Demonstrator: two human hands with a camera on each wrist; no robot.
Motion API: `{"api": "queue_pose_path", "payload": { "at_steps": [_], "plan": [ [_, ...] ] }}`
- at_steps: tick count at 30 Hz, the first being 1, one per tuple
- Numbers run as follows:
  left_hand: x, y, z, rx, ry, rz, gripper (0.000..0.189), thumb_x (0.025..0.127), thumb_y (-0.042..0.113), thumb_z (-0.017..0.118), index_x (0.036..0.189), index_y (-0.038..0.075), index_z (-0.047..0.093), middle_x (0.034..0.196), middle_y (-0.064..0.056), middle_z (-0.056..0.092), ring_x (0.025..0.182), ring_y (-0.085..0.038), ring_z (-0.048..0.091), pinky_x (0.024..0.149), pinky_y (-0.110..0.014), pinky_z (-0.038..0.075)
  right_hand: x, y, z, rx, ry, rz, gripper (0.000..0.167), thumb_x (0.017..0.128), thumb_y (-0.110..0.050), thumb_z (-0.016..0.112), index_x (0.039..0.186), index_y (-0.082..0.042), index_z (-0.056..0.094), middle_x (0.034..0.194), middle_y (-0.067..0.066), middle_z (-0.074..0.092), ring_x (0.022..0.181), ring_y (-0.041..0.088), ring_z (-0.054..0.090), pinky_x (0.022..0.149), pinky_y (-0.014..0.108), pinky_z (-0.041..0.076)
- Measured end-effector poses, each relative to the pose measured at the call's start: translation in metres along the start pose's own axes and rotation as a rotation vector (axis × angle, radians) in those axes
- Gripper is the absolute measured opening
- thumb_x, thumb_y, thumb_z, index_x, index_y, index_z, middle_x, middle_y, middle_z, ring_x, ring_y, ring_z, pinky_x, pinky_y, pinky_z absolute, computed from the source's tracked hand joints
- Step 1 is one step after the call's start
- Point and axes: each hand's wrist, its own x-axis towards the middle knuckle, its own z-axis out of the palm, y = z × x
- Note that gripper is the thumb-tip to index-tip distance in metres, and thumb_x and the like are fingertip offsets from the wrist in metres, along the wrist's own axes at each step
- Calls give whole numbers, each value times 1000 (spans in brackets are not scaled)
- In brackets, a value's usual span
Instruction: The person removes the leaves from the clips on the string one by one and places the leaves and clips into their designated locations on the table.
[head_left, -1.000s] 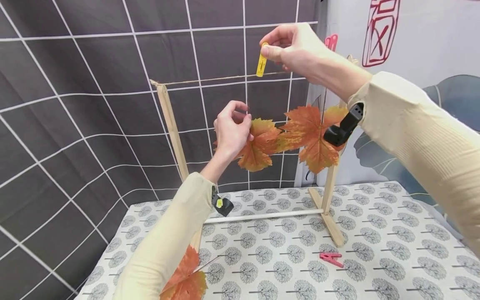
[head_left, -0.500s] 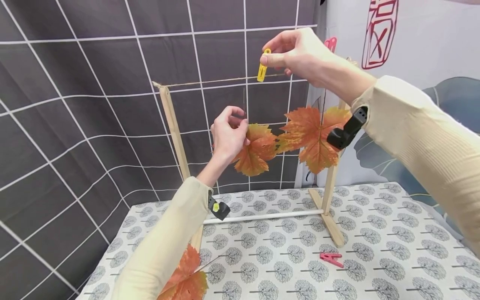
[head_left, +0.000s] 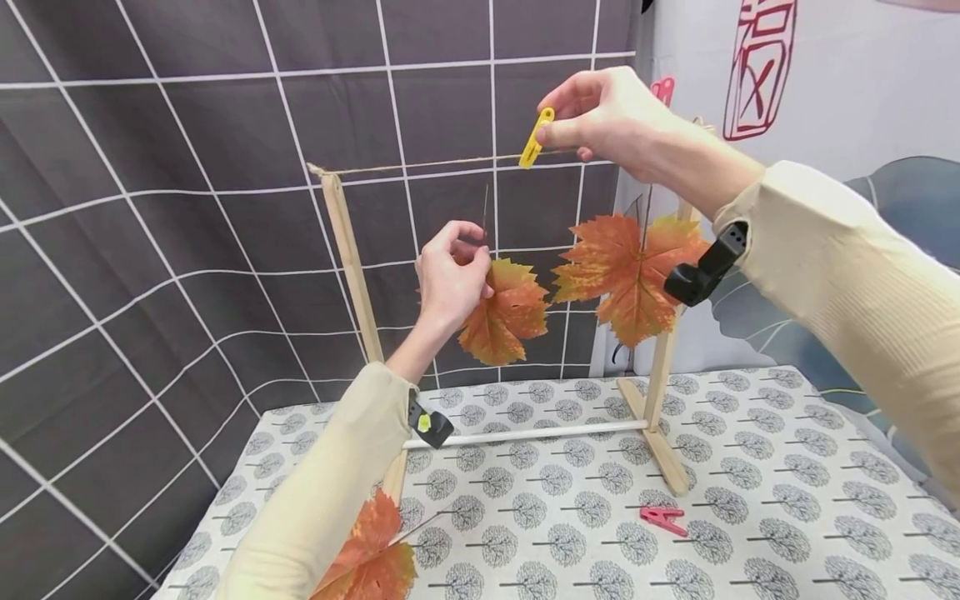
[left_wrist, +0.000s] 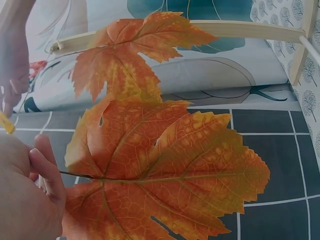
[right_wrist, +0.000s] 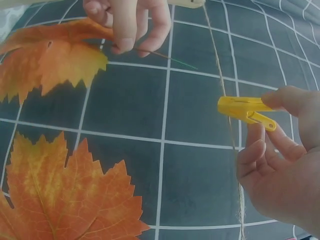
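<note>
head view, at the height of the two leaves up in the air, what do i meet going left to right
Left wooden post → left hand → held leaf → larger leaf → black wrist strap → right sleeve.

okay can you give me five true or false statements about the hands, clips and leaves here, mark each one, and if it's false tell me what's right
1. The right hand pinches a yellow clip. True.
2. The left hand holds a leaf by its stem. True.
3. In the head view, that stem's free end points down. False: it points up.
4. A pink clip lies on the patterned cloth. True.
5. Only one leaf is in view. False: the head view also shows a second leaf at right and a third leaf at lower left.
</note>
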Motion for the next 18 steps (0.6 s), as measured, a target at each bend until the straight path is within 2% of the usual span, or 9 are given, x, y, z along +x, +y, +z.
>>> {"api": "queue_pose_path", "payload": {
  "at_steps": [18],
  "plan": [
    [-4,-2,-8,2,8,6,15,89,-1,63,102,3,68,77,-9,68,43,-19,60,45,-26,53,-6,4,-3,5,0,-17,27,91,-12,74,115,-9,63,100,2,63,84,17,54,55,17,47]
  ]
}}
